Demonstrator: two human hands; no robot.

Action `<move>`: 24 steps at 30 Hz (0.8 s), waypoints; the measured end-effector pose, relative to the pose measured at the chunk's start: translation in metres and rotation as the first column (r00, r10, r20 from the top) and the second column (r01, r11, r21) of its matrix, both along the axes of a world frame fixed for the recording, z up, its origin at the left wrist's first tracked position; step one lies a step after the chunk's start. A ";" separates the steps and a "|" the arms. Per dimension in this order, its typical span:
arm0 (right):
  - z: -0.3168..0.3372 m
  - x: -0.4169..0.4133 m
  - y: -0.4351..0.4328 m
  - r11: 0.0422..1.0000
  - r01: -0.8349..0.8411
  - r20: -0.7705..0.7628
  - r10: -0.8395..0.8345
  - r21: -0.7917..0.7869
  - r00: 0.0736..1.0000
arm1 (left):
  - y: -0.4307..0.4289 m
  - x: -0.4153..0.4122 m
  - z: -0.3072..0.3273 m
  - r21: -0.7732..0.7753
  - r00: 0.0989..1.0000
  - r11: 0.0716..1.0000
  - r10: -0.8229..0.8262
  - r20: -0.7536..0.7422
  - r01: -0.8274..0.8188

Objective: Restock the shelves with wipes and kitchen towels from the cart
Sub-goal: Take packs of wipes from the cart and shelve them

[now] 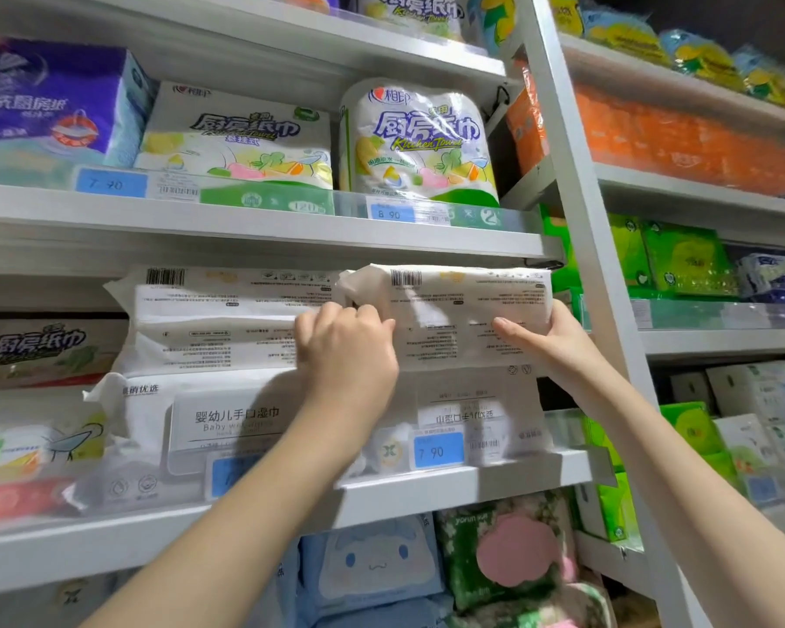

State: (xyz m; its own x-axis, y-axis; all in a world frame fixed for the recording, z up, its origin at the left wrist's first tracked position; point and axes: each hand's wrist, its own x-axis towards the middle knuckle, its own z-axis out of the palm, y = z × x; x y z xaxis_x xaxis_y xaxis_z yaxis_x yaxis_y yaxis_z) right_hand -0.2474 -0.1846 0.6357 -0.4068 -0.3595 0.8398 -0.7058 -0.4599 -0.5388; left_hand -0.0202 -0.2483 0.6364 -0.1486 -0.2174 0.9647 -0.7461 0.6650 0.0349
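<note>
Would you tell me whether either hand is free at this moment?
No, the left hand and the right hand both grip the same white wipes pack at its ends.

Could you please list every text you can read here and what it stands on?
"厨房纸巾", "Kitchen Towel": kitchen towel roll pack.
"8 90": central price tag, below that pack.
"7 90": upper left price tag.
"7 90": lower price tag.
"婴幼儿手口湿巾": lower wipes pack.
Fine print on the held wipes pack, gripped by left hand and right hand: too small to read.
</note>
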 end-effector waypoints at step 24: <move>0.000 -0.004 -0.026 0.957 0.232 -0.129 -0.212 0.173 0.969 | -0.022 -0.026 0.007 -0.102 0.999 0.994 0.028 -0.017 -0.030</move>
